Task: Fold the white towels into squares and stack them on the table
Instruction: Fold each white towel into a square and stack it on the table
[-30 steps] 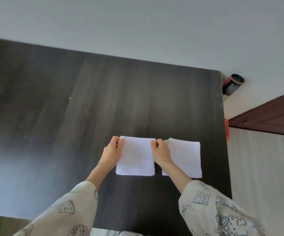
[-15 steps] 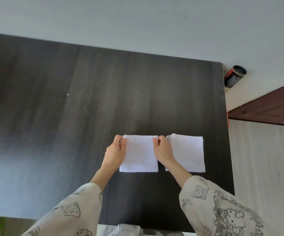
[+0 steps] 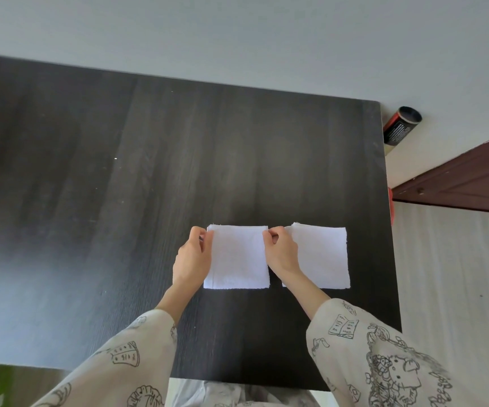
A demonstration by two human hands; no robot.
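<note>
Head view: left hand (image 3: 192, 259) and right hand (image 3: 281, 252) pinch the folded towel's (image 3: 237, 259) far corners; the towel stack (image 3: 321, 257) lies just right of it.

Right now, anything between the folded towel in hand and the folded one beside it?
Nothing visible. Only a strip of bare dark wooden table separates the held white square towel from the folded white towel at its right.

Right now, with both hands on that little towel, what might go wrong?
The left hand and right hand pinch only the far corners of the folded towel, so lifting it may let the layers fall open. The finished stack lies near the table edge; a nudge might push it off.
</note>
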